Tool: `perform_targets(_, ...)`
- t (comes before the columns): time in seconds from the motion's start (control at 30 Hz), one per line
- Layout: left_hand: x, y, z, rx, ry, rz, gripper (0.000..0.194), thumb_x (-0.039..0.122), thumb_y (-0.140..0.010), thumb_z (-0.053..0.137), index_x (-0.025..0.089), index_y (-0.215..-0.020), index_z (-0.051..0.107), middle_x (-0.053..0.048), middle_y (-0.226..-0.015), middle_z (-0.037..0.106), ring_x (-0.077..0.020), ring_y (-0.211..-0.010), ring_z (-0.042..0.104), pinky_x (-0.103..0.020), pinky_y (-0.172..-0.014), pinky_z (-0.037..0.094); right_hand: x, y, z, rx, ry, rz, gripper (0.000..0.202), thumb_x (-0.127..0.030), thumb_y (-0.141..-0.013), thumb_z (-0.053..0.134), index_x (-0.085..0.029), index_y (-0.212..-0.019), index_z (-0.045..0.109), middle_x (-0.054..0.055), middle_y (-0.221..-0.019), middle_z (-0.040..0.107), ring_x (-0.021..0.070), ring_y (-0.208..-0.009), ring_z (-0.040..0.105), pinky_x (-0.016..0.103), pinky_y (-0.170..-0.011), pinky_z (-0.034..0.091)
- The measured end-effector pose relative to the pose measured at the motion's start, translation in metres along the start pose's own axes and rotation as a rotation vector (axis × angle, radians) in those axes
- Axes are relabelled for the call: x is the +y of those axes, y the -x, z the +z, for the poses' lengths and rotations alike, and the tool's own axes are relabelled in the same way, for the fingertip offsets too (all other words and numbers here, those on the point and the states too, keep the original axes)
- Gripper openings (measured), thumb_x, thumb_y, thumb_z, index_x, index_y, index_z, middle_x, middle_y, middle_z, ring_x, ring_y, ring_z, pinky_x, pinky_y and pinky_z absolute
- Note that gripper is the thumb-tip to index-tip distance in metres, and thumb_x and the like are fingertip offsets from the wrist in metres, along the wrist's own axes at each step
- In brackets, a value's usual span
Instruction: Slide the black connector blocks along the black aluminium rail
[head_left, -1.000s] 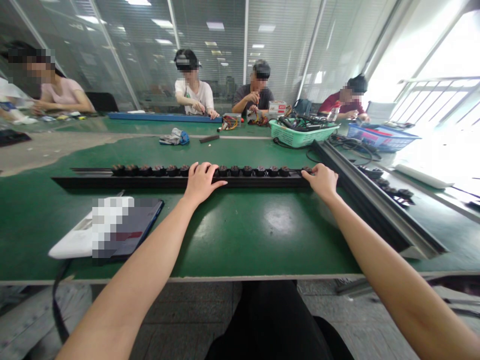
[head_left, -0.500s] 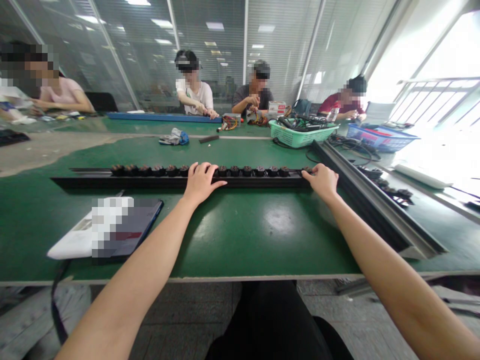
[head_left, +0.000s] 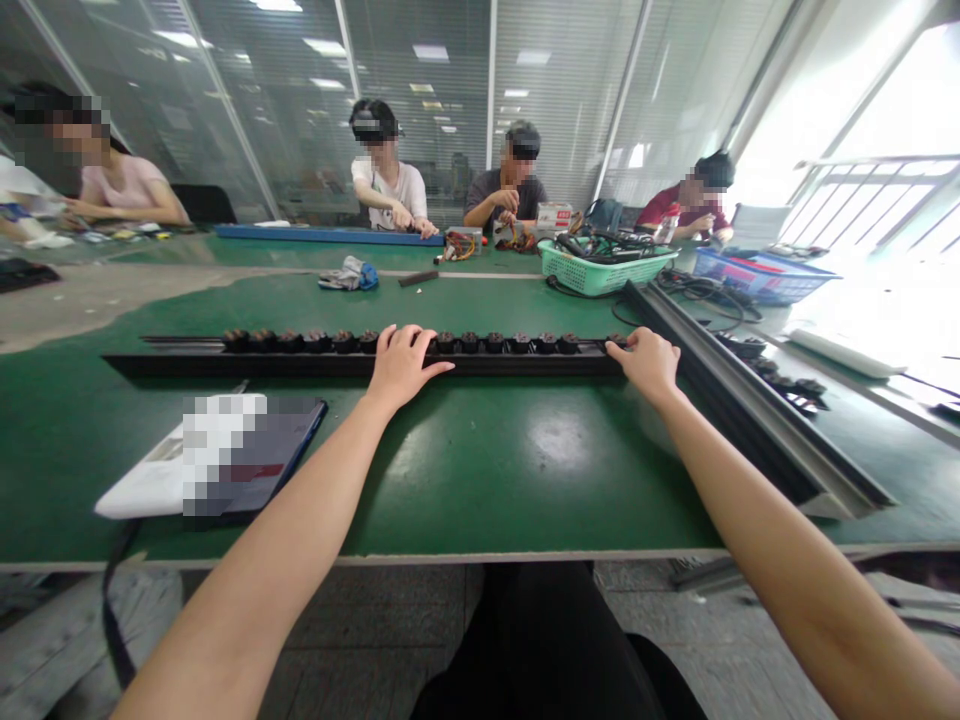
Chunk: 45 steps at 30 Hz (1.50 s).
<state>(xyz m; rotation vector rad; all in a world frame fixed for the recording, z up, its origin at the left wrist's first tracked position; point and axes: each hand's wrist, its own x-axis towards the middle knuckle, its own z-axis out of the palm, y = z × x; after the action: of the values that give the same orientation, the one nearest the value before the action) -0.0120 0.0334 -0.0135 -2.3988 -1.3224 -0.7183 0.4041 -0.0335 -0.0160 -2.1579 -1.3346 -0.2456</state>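
Laying my left hand (head_left: pixel 401 375) across the long black rail (head_left: pixel 517 367) in the head view, I have that grip wide: fingers over the row of black round parts (head_left: pixel 494 343), thumb spread along the near wall. My right hand (head_left: pixel 651 362) is narrow at the rail's right end, beside a second, slanting rail (head_left: pixel 750 420); I cannot tell whether it closes on a part or only touches one. The black rail lies crosswise on the green bench (head_left: pixel 480 480), the round parts lined up along it.

An uneven push from the right could, I judge, slide the rail or twist it under my left palm, since its left end has no hand on it. A badly seated part could jam or tip, and the slanting rail (awkwardly near my right knuckles) could catch them. The far carton (head_left: pixel 555 215) bears red characters, too small for me to read surely. A pixelated patch covers much of the white object (head_left: pixel 142 485), so I can read no label or brand there.
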Motion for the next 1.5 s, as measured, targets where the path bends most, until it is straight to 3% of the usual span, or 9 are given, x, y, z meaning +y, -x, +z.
perform_targets(1.5, 0.0004, 0.0001, -0.0006, -0.007, 0.030, -0.014, 0.056, 0.062, -0.097, 0.057, 0.022, -0.135, 0.059, -0.014, -0.133, 0.061, -0.0324, -0.131, 0.052, -0.050, -0.124, 0.023, 0.0039, -0.0016, -0.0033, -0.010, 0.087, -0.003, 0.028, -0.045, -0.090, 0.058, -0.018, -0.092, 0.063, 0.015, -0.102, 0.071, 0.0307, -0.097, 0.061, 0.046, -0.095, 0.037)
